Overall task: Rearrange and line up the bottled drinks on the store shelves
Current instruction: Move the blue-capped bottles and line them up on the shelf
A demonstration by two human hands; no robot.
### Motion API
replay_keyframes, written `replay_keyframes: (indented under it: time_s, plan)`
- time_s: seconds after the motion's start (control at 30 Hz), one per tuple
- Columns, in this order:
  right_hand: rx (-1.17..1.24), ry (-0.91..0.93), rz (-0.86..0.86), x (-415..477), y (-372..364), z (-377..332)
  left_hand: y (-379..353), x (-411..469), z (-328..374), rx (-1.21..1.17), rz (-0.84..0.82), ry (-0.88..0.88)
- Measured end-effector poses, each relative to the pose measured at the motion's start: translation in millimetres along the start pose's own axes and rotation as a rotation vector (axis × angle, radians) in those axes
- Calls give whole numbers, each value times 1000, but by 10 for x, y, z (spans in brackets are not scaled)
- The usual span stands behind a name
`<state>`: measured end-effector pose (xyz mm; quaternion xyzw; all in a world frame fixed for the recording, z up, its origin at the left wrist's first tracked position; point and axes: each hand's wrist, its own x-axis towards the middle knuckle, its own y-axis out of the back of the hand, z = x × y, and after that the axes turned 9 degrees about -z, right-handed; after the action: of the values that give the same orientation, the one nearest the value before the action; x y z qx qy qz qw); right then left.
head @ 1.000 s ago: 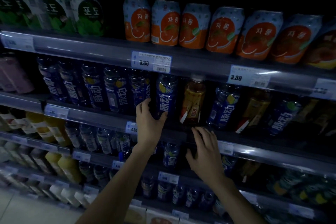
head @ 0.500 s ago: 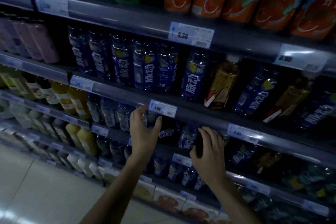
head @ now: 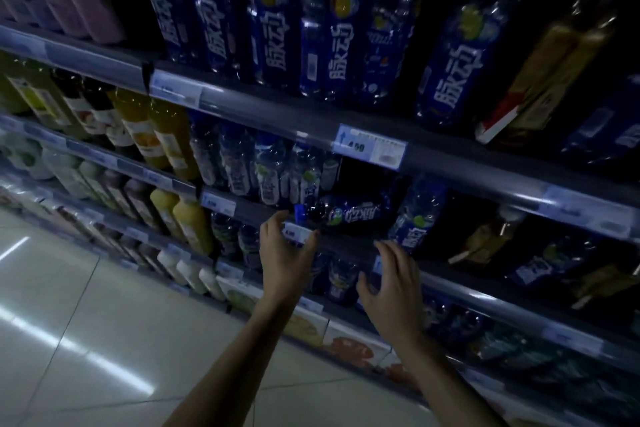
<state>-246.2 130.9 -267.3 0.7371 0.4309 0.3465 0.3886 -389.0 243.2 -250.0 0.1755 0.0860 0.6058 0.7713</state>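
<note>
A blue-labelled bottle (head: 349, 213) lies on its side on the middle shelf, cap toward the left. My left hand (head: 284, 253) hovers just below its cap end, fingers spread and holding nothing. My right hand (head: 394, 284) is lower right of it, fingers apart, in front of the shelf rail (head: 485, 291). An upright blue bottle (head: 417, 215) stands just right of the fallen one. Several blue bottles (head: 273, 170) stand in a row to its left. On the shelf above stands a row of tall blue bottles (head: 277, 31).
An amber tea bottle (head: 547, 55) leans among the blue ones on the upper shelf, another amber bottle (head: 485, 243) on the middle shelf at right. Yellow juice bottles (head: 166, 135) fill the left. Price tag (head: 369, 147) hangs on the rail. Tiled floor (head: 86, 340) lies below left.
The view has dropped from the upper shelves to the middle shelf. Both hands have moved down from the tall blue bottles' shelf to the fallen bottle's level.
</note>
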Motion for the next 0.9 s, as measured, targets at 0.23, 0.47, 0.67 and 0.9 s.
replay_keyframes:
  time_s: [0.23, 0.47, 0.67, 0.9]
  plan:
    - [-22, -24, -31, 193, -557, 185, -363, 242, -485, -43, -44, 43]
    - [-83, -8, -27, 331, -879, 403, -644, 472, -628, -179, 46, 112]
    - [-128, -43, -54, 407, -937, 504, -759, 580, -627, -334, 89, 255]
    - [-69, -61, -66, 426, -932, 509, -822, 606, -560, -419, 123, 363]
